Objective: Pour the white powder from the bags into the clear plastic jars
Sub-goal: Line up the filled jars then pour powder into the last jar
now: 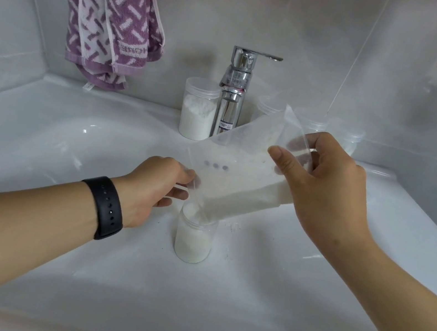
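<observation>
We count one clear bag [238, 180] of white powder, tilted with its open corner down in the mouth of one jar [194, 237] standing in the white sink [40, 140]. That jar is nearly full. A second jar [198, 109], part filled, stands on the rim just left of the chrome tap [234, 92], and at least three blurred ones sit to the right of it behind the bag. Our left hand [158, 186], black band [106, 208] at the wrist, pinches the bag's lower edge beside the jar mouth. Our right hand [325, 184] is raised higher, fingers and thumb curled round the bag's upper end. One purple towel [106, 14] hangs behind.
</observation>
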A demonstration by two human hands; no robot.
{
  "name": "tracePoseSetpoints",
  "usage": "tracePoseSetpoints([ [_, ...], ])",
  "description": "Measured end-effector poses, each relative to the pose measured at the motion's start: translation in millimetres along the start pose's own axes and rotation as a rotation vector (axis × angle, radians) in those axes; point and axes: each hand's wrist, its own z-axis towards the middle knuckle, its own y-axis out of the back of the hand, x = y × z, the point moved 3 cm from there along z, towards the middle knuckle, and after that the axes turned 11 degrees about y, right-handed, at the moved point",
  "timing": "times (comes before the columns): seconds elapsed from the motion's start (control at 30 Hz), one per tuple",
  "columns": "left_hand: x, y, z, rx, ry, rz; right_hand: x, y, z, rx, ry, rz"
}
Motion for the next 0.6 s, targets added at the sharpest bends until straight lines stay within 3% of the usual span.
tracePoseSetpoints([
  [0.6, 0.6, -0.7, -0.1, 0.005, 0.013, -0.017, 4.7, 0.0, -1.5, -0.029, 0.016, 0.042],
])
